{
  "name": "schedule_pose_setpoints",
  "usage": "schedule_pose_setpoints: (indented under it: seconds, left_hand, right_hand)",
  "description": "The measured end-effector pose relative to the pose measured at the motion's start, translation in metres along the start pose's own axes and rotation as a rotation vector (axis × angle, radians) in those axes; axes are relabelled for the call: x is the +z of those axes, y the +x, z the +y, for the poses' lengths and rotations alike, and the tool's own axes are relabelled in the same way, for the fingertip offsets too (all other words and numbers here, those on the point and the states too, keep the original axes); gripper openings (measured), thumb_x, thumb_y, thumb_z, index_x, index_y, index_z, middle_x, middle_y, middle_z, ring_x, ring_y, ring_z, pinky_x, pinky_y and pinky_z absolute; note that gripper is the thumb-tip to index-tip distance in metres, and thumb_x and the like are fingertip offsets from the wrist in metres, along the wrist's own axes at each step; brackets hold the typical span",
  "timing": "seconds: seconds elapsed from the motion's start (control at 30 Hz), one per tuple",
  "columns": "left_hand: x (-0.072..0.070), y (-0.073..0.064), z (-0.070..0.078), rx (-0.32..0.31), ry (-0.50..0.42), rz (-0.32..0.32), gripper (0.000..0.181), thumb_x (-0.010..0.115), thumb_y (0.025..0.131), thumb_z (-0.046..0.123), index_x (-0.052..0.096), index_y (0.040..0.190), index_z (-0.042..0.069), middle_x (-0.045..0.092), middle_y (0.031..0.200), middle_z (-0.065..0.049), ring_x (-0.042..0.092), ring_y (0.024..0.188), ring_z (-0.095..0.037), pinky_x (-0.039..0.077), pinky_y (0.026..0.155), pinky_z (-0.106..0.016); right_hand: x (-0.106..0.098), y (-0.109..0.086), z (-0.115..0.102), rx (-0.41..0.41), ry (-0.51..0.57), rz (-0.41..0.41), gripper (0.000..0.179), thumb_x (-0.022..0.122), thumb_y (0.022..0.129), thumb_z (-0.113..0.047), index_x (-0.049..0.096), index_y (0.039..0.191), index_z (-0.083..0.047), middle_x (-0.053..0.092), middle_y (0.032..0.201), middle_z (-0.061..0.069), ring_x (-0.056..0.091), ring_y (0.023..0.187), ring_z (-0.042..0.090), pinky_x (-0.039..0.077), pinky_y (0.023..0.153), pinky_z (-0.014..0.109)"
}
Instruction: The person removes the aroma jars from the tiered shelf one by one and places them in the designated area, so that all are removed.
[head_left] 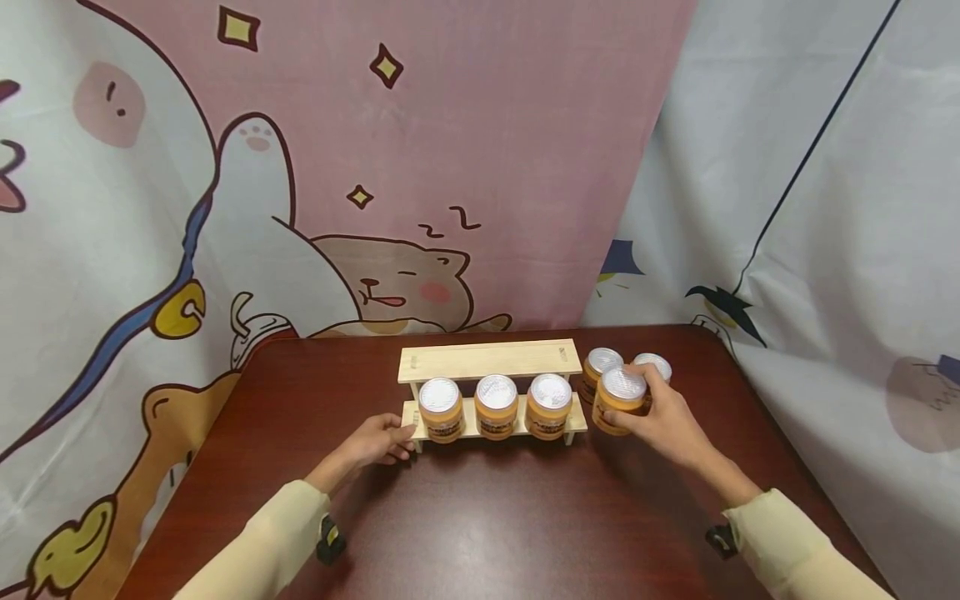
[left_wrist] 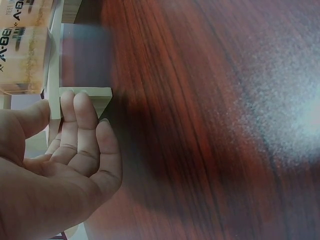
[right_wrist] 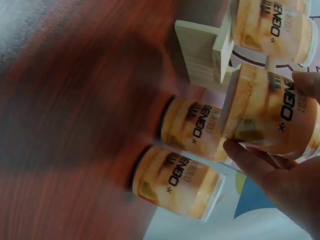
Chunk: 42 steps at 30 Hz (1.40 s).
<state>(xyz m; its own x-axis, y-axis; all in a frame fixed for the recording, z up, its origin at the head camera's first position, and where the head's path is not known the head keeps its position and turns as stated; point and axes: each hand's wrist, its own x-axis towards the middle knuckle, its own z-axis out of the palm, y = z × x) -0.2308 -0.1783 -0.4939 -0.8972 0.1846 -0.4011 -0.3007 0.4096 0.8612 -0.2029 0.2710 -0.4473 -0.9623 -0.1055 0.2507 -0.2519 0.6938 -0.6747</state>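
Observation:
A two-tier wooden rack (head_left: 487,360) stands on the table with three orange jars (head_left: 496,408) in a row on its lower step. My left hand (head_left: 377,440) pinches the left end of that step, thumb above and fingers below, as the left wrist view shows with the board edge (left_wrist: 56,75) between them. To the right of the rack my right hand (head_left: 667,419) grips an orange jar (right_wrist: 265,112) with a silvery lid, fingers and thumb around its sides. In the right wrist view the jar is raised off the table, its base level with the rack's step.
Two more orange jars (right_wrist: 175,182) stand on the table beyond the held one, right of the rack. The dark red wooden table (head_left: 495,517) ends at a cartoon-printed cloth (head_left: 487,167) behind, with more cloth along both sides.

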Motion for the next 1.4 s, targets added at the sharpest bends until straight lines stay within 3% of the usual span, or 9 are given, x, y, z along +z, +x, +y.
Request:
schedule_pose_setpoints:
  seconds: [0.47, 0.8, 1.23, 1.4]
  left_hand:
    - [0.0, 0.002, -0.001, -0.01, -0.011, 0.015, 0.023, 0.057, 0.103, 0.023, 0.056, 0.107, 0.0, 0.072, 0.087, -0.007, 0.065, 0.072, -0.012, 0.051, 0.069, -0.032]
    - [0.001, 0.003, -0.001, -0.015, -0.01, 0.011, 0.023, 0.058, 0.102, 0.023, 0.056, 0.106, 0.001, 0.072, 0.087, -0.008, 0.065, 0.071, -0.012, 0.051, 0.069, -0.032]
    - [0.0, 0.0, 0.0, -0.008, -0.007, -0.005, 0.026, 0.058, 0.102, 0.024, 0.055, 0.109, -0.001, 0.073, 0.089, -0.01, 0.065, 0.071, -0.012, 0.05, 0.067, -0.032]
    - [-0.001, 0.001, 0.0, -0.016, -0.009, 0.01, 0.023, 0.058, 0.102, 0.023, 0.056, 0.107, 0.0, 0.072, 0.087, -0.008, 0.065, 0.071, -0.012, 0.051, 0.068, -0.032]
  right_hand:
    - [0.02, -0.005, 0.012, -0.012, -0.01, 0.038, 0.068, 0.087, 0.078, -0.02, 0.048, 0.132, -0.008, 0.067, 0.115, 0.021, 0.066, 0.102, 0.031, 0.052, 0.081, 0.038]
    - [0.027, -0.009, 0.016, -0.025, -0.003, 0.046, 0.067, 0.086, 0.077, -0.013, 0.048, 0.132, -0.005, 0.068, 0.113, 0.021, 0.066, 0.1, 0.03, 0.053, 0.081, 0.037]
    - [0.031, -0.009, 0.023, 0.01, 0.013, 0.029, 0.066, 0.087, 0.078, -0.016, 0.048, 0.131, -0.007, 0.067, 0.115, 0.02, 0.066, 0.102, 0.031, 0.053, 0.081, 0.039]
    - [0.033, -0.009, 0.025, 0.009, 0.012, 0.028, 0.066, 0.086, 0.078, -0.015, 0.048, 0.13, -0.007, 0.067, 0.115, 0.022, 0.067, 0.102, 0.034, 0.052, 0.082, 0.046]
